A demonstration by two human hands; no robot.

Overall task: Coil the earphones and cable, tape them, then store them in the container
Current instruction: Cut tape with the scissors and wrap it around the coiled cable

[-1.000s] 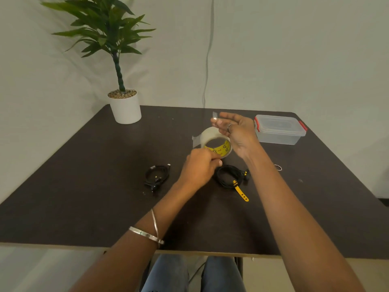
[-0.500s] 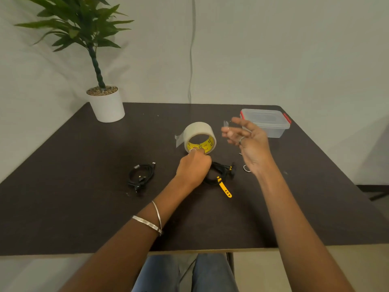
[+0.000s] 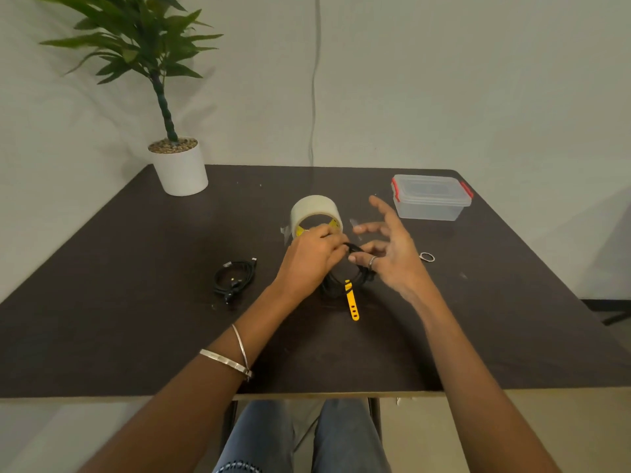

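A black coiled cable with a yellow strap lies at the table's middle. My left hand pinches its top edge, just in front of the clear tape roll, which stands on the table. My right hand hovers to the right of the coil with fingers spread; a small clear piece of tape clings near its index fingertip. A second black coil, the earphones, lies to the left. The lidded clear container with red clips sits at the back right.
A white pot with a green plant stands at the table's back left corner. A small metal ring lies right of my right hand. The dark table ends just in front of my knees.
My left hand let go of the tape roll, now standing on the table, and took hold of the strapped coil. My right hand came down toward the coil with the tape piece.
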